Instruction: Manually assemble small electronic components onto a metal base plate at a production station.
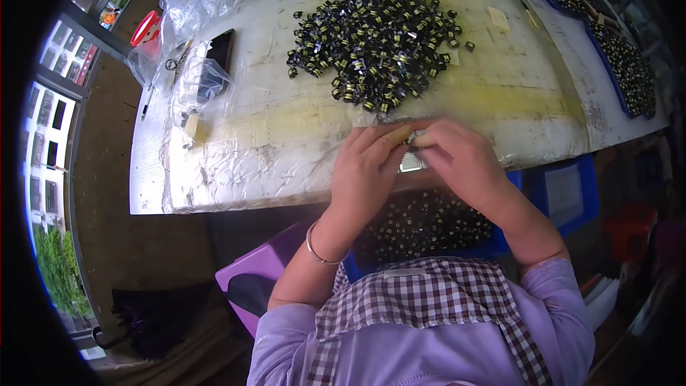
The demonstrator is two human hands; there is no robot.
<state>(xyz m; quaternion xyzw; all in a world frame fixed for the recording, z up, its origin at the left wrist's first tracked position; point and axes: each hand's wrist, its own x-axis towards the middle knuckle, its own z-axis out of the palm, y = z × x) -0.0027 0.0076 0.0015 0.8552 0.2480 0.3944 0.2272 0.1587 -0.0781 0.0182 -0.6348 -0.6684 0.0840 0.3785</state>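
- Tiny dark part (411, 139), here at the middle of the table's near edge, caught between both hands' fingertips; its detail is too small to read.
- Left hand (361, 168): fingers curled, tips nearly together, pinching the part from its side, a yellowish cover on one finger.
- Right hand (461, 159): tight pinch too, closing in from the other side.
- Just below the fingertips, a silvery, ridged, rectangular piece (411, 163); what supports it, I can't tell.
- Up toward the far edge of the white, yellow-stained table (264, 129), a loose heap of small black, yellow-banded parts (379, 43).
- The danger? A slipping pinch could send the part over the near edge, perhaps into the blue plastic bin (499, 242) of similar pieces below, lost among them.
- Uneven pressure might twist it; knuckles pushed forward could scatter the heap's closest pieces.
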